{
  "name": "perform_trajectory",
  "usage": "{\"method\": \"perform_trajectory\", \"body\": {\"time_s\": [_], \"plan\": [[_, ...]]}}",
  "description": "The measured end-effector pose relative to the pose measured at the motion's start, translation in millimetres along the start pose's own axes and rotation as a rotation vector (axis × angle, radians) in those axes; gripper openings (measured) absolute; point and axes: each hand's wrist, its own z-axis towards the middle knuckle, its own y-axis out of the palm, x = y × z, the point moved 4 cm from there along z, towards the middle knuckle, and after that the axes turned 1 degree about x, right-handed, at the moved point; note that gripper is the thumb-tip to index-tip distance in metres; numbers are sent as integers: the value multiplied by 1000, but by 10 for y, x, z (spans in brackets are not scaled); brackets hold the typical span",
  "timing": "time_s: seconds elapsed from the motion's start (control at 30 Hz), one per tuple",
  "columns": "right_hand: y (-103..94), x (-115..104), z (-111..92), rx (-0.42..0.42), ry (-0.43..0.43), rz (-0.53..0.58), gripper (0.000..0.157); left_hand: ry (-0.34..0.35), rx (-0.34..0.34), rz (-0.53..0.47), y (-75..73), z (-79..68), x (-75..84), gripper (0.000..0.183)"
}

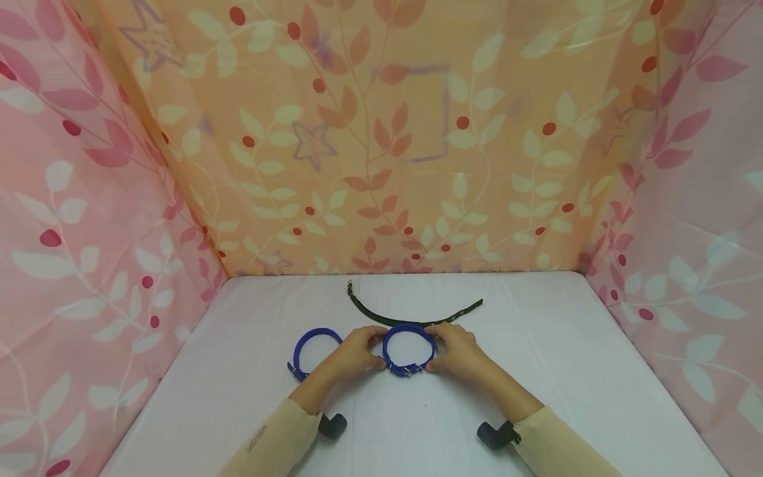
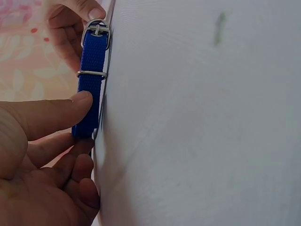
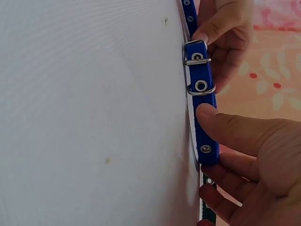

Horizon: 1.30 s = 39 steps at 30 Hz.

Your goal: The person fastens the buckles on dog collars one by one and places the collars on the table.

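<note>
A blue dog collar [image 1: 408, 327], buckled into a ring, lies on the white table between both hands. My left hand [image 1: 356, 351] pinches its left side, with the thumb pressed on the webbing and the fingers behind. On the opposite side my right hand [image 1: 460, 351] holds the band the same way. The collar's metal buckle [image 3: 197, 60], D-ring and eyelets face toward me. In the left wrist view a metal loop [image 2: 92, 74] crosses the blue webbing above the thumb.
A second blue collar [image 1: 318, 330], also a ring, lies to the left, partly behind the left hand and forearm. Behind the held collar a dark green collar [image 1: 381, 320] is spread in a curve. Patterned fabric walls [image 1: 369, 132] enclose the table's back and sides.
</note>
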Motion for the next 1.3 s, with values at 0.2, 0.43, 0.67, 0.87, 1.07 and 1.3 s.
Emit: {"method": "perform_trajectory", "body": {"time_s": [0.2, 0.43, 0.67, 0.87, 1.07, 1.3], "plan": [[5, 21, 7, -6, 7, 3, 75, -18, -8, 1, 5, -5, -18, 71], [9, 36, -34, -19, 3, 27, 72, -12, -11, -2, 20, -47, -35, 72], [-18, 55, -70, -12, -2, 37, 70, -8, -6, 24, 17, -96, -6, 72], [-47, 49, -87, -20, -14, 65, 70, -20, -25, 48, -1, -111, 26, 71], [-100, 120, -84, -6, -62, 52, 68, -36, -39, 73, -70, -116, 50, 68], [-268, 167, -109, 18, -107, 61, 58, -22, -29, 103, -241, -137, 149, 62]]}}
